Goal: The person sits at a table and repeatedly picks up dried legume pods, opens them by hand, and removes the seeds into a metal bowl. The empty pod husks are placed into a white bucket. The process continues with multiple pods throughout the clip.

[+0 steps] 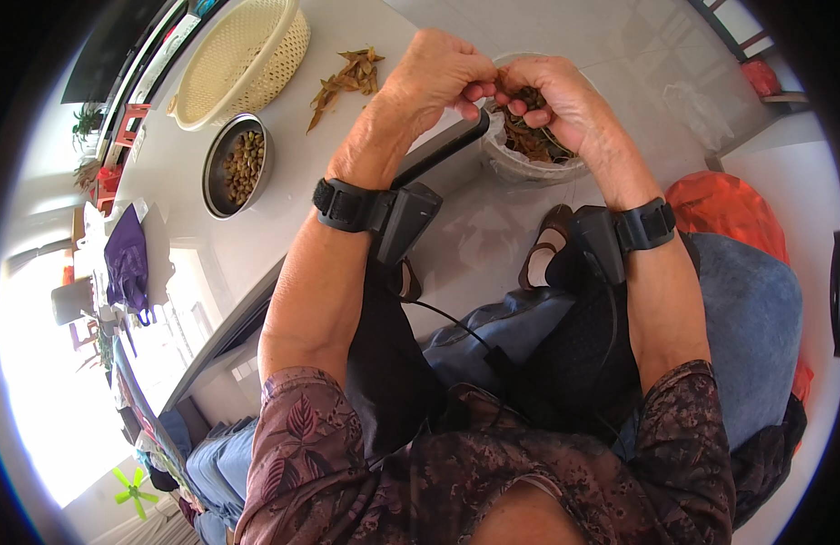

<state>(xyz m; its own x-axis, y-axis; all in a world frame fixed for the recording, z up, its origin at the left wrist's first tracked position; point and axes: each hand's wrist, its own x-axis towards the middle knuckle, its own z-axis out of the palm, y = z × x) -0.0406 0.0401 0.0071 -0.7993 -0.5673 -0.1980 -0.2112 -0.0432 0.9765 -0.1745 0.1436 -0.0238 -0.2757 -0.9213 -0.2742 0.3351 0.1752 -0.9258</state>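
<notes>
My left hand (454, 76) and my right hand (555, 97) meet fingertip to fingertip above a lined bin (522, 174). Pinched between them is a small brown piece, which looks like a dried pod (503, 80), mostly covered by the fingers. Inside the bin lie brown husks and dry stalks (529, 139). On the white table to the left, a metal bowl (211, 153) holds brownish-green beans (244, 167). A loose pile of dried pods (355, 73) rests on the tabletop, between the bowl and the far edge.
A cream perforated plastic basket (284, 71) stands on the table (304, 177) beyond the bowl. The table's edge runs just under my left forearm. Black devices are strapped to both wrists, with cables hanging down. Red plastic bags (730, 204) lie at the right beside a blue cushioned seat (747, 306).
</notes>
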